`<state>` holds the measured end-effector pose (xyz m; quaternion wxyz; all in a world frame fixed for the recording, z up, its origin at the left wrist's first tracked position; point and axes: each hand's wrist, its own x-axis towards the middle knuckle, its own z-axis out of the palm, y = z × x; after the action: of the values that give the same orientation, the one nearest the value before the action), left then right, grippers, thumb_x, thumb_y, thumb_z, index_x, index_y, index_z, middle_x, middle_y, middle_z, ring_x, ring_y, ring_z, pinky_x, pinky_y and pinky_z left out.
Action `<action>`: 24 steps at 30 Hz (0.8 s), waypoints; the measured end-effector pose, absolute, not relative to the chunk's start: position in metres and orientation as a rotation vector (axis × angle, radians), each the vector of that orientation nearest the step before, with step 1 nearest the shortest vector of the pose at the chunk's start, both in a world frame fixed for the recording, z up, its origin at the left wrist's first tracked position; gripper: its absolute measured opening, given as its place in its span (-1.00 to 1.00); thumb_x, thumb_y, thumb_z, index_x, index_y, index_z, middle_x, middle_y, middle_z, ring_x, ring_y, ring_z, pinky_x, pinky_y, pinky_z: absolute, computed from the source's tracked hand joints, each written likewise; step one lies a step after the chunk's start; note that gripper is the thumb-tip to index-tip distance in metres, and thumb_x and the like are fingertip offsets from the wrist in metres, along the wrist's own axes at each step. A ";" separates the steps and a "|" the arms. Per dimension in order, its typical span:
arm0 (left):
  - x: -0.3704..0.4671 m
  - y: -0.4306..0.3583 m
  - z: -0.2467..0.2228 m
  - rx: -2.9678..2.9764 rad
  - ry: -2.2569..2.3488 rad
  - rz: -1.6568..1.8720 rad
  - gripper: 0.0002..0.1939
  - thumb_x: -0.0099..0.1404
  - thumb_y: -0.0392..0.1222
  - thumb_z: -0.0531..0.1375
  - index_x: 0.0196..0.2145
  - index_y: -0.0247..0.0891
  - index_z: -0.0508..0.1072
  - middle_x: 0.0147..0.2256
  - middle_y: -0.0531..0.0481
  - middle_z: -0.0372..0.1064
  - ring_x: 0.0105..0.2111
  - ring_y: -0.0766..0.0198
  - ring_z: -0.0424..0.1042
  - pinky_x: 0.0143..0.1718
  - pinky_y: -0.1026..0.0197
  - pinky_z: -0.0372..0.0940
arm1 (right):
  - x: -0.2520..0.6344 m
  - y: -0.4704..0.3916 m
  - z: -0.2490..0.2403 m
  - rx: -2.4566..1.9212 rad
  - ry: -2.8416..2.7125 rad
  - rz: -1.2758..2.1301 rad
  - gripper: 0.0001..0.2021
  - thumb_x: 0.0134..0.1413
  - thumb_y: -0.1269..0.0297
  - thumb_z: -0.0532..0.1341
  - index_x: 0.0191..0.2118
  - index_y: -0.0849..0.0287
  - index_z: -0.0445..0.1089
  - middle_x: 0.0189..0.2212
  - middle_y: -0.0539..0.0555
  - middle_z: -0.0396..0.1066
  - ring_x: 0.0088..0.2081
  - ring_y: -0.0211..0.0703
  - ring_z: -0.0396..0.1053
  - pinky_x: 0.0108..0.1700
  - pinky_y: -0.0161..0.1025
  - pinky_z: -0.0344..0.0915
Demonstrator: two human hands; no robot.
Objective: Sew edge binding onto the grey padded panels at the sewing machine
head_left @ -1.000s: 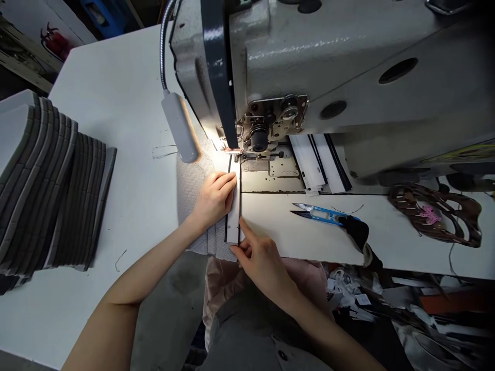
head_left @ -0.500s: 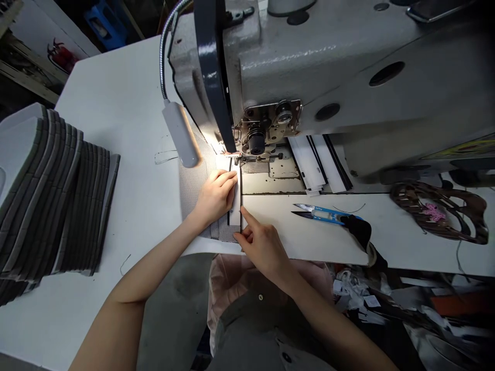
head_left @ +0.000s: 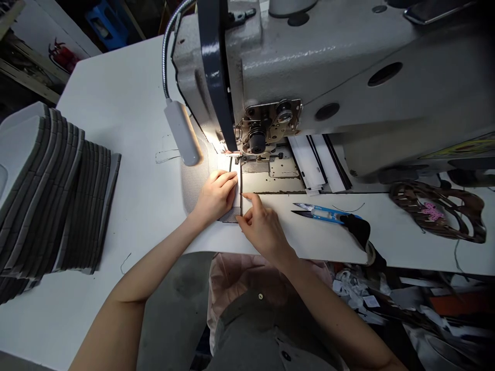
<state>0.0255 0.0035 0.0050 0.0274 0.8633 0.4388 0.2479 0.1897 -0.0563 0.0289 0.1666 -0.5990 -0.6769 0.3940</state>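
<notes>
A grey mesh fabric piece point(head_left: 195, 183) lies under the needle area of the sewing machine point(head_left: 257, 141), with a white strip point(head_left: 238, 186) along its right edge. My left hand point(head_left: 217, 195) rests on both, its bunched fingertips pressing the strip down close to the presser foot. At the right edge of the fabric is my right hand point(head_left: 263, 224): the index finger reaches along the edge, the thumb touches the near corner, and the other fingers are curled. How firmly the right fingers grip the cloth is partly hidden.
Blue thread snips point(head_left: 325, 213) lie to the right, beside a brown hair claw clip point(head_left: 436, 211). White strips point(head_left: 315, 162) are piled under the machine arm. Stacked grey padded pieces point(head_left: 58, 196) stand at left. A lamp point(head_left: 183, 133) hangs beside the needle.
The fabric and white strip have slid away from me under the presser foot. My right hand has moved slightly forward along with the near corner; my left hand stays almost in place.
</notes>
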 end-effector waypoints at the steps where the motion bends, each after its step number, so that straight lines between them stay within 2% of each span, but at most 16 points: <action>1: 0.025 0.004 0.005 2.658 1.358 0.760 -0.72 0.41 -0.34 0.01 -0.07 -0.27 0.49 -0.04 -0.18 0.50 -0.05 0.08 0.42 0.03 -0.07 0.39 | 0.190 -0.056 0.028 -1.715 -1.948 1.069 -0.58 0.15 0.45 0.22 0.13 0.21 0.25 -0.50 -0.08 0.52 -0.41 -0.16 0.49 -0.26 -0.29 0.23; 5: 0.025 0.005 0.004 2.634 1.367 0.749 -0.73 0.44 -0.30 0.01 -0.07 -0.26 0.49 -0.04 -0.17 0.50 -0.04 0.09 0.42 0.01 -0.07 0.39 | 0.193 -0.056 0.024 -1.666 -2.147 0.763 -0.88 0.27 0.37 0.16 -0.13 0.11 0.42 -0.37 0.00 0.53 -0.36 -0.21 0.46 -0.37 -0.31 0.05; 8: 0.025 0.005 0.005 2.658 1.354 0.757 -0.74 0.45 -0.28 0.01 -0.09 -0.27 0.49 -0.05 -0.17 0.51 -0.07 0.10 0.42 -0.01 -0.04 0.39 | 0.197 -0.056 0.022 -1.611 -2.311 0.562 -0.76 0.35 0.37 0.07 -0.21 0.08 0.51 -0.35 0.03 0.51 -0.38 -0.25 0.41 -0.43 -0.27 -0.06; 12: 0.025 0.007 0.004 2.672 1.357 0.766 -0.75 0.47 -0.26 0.01 -0.14 -0.26 0.49 -0.08 -0.15 0.52 -0.11 0.12 0.42 -0.04 -0.01 0.38 | 0.200 -0.054 0.021 -1.561 -2.428 0.482 -0.69 0.34 0.42 0.05 -0.19 0.05 0.56 -0.39 0.04 0.49 -0.45 -0.29 0.34 -0.45 -0.26 -0.11; 18: 0.024 0.008 0.003 2.627 1.349 0.812 -0.75 0.47 -0.25 0.01 -0.25 -0.21 0.47 -0.20 -0.09 0.52 -0.19 0.19 0.43 -0.13 0.08 0.35 | 0.200 -0.045 0.028 -1.612 -2.499 0.491 -0.65 0.31 0.46 0.03 -0.11 0.05 0.57 -0.55 0.06 0.43 -0.52 -0.26 0.29 -0.48 -0.24 -0.16; 21: 0.023 0.008 0.001 2.620 1.351 0.838 -0.73 0.46 -0.30 -0.02 -0.26 -0.21 0.47 -0.30 -0.07 0.47 -0.25 0.21 0.41 -0.21 0.12 0.33 | 0.200 -0.040 0.029 -1.628 -2.529 0.488 -0.61 0.29 0.48 0.03 0.01 0.02 0.54 -0.54 0.07 0.47 -0.51 -0.24 0.33 -0.48 -0.24 -0.15; 24: 0.023 0.010 0.001 2.633 1.364 0.818 -0.73 0.41 -0.37 -0.02 -0.27 -0.21 0.47 -0.32 -0.07 0.45 -0.27 0.20 0.39 -0.23 0.12 0.31 | 0.201 -0.034 0.029 -1.645 -2.548 0.481 -0.59 0.31 0.45 0.03 0.09 -0.03 0.50 -0.49 0.10 0.51 -0.47 -0.21 0.38 -0.46 -0.24 -0.12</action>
<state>0.0234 0.0104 0.0007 0.0329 0.8555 0.4431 0.2660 0.2010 -0.0342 0.0291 0.0355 -0.5355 -0.8292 0.1564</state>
